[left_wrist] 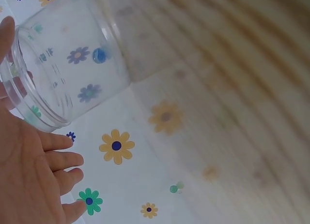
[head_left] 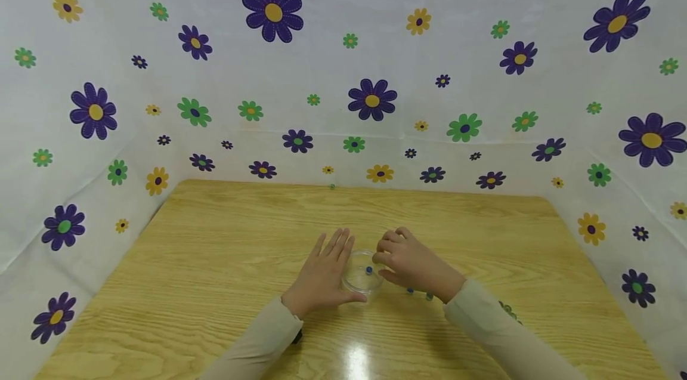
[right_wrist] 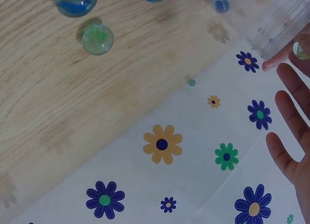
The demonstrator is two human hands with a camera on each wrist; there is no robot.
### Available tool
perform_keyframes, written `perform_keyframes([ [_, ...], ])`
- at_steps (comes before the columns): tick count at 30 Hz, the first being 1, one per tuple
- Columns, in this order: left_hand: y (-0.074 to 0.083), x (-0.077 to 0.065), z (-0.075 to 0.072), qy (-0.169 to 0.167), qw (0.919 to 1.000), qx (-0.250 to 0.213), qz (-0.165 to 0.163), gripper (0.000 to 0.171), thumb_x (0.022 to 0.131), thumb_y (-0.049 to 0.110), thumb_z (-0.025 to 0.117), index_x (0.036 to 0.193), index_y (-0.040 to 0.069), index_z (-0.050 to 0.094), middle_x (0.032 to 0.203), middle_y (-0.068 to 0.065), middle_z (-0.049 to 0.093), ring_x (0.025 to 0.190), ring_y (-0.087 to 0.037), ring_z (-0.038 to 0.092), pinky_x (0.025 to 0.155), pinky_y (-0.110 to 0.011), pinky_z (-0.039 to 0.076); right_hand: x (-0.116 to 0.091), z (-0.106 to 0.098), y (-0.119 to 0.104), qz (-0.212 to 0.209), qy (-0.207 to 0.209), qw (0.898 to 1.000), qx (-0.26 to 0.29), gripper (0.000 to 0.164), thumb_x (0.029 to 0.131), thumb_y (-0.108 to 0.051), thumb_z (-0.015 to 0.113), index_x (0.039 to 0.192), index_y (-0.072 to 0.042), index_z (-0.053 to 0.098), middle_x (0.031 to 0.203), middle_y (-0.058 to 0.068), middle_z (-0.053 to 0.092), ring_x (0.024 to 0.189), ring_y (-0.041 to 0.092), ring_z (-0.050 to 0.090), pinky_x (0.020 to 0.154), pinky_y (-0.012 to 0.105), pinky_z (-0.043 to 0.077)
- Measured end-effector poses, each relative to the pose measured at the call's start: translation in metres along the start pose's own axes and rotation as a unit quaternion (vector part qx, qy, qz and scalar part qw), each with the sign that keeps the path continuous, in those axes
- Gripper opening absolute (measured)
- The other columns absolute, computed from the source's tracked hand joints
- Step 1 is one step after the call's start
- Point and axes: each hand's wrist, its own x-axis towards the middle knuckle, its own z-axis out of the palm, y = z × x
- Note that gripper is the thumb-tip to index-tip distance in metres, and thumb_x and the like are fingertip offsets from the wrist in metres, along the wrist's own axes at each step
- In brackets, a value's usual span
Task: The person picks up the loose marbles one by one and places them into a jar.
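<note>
A clear jar (head_left: 355, 282) stands upright on the table with its mouth up, and a blue marble (left_wrist: 99, 55) lies at its bottom. My left hand (head_left: 324, 275) is beside it with straight fingers along its left side and the thumb by its near side. Over the right side of the rim, my right hand (head_left: 410, 260) pinches a clear marble with a yellow-green swirl (right_wrist: 301, 51). In the right wrist view its other fingers (right_wrist: 290, 110) reach out past the jar.
A blue marble (head_left: 410, 290) and a green one (head_left: 429, 296) lie under the right wrist. Several greenish marbles (head_left: 507, 310) are partly hidden by the right sleeve. One small green marble (head_left: 332, 187) lies at the table's (head_left: 231, 237) far edge, against a flowered cloth (head_left: 311, 70).
</note>
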Motion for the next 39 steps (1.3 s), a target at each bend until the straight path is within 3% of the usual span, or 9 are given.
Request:
perform_keyframes([
  [6,0.001,-0.001,0.005,0.012,0.9999,0.000,0.006,0.114,0.071,0.082,0.048,0.148,0.000,0.025,0.155,-0.017,0.023,0.144,-0.031,0.024,0.115,-0.051,0.018,-0.002,0.007,-0.002,-0.004,0.002,1.000,-0.014,0.023,0.073,-0.034,0.079,0.090,-0.020,0.070,0.090,-0.005,0.066,0.090,0.015,0.057,0.082,0.035,0.047],
  [15,0.005,0.000,0.005,-0.010,0.9999,0.008,-0.005,0.118,0.070,0.082,0.050,0.149,0.000,0.020,0.156,-0.017,0.022,0.145,-0.028,0.020,0.116,-0.051,0.018,-0.005,0.009,-0.003,0.000,-0.005,1.000,-0.016,0.022,0.074,-0.033,0.079,0.090,-0.020,0.070,0.092,-0.005,0.066,0.092,0.015,0.056,0.083,0.036,0.046],
  [28,0.006,-0.001,0.004,-0.010,0.9999,0.010,-0.008,0.117,0.071,0.082,0.049,0.149,0.000,0.020,0.156,-0.016,0.023,0.146,-0.027,0.019,0.116,-0.050,0.018,-0.014,-0.001,0.001,0.018,-0.008,1.000,0.008,0.028,0.077,-0.033,0.077,0.098,-0.017,0.069,0.098,-0.001,0.066,0.096,0.018,0.059,0.088,0.039,0.047],
  [39,0.007,-0.002,0.007,-0.010,0.9999,0.001,-0.010,0.116,0.071,0.080,0.051,0.150,0.001,0.019,0.156,-0.015,0.023,0.145,-0.027,0.020,0.117,-0.049,0.018,-0.029,-0.006,0.006,0.019,0.017,1.000,0.002,0.033,0.075,-0.031,0.079,0.101,-0.015,0.066,0.098,0.000,0.065,0.097,0.019,0.061,0.088,0.040,0.048],
])
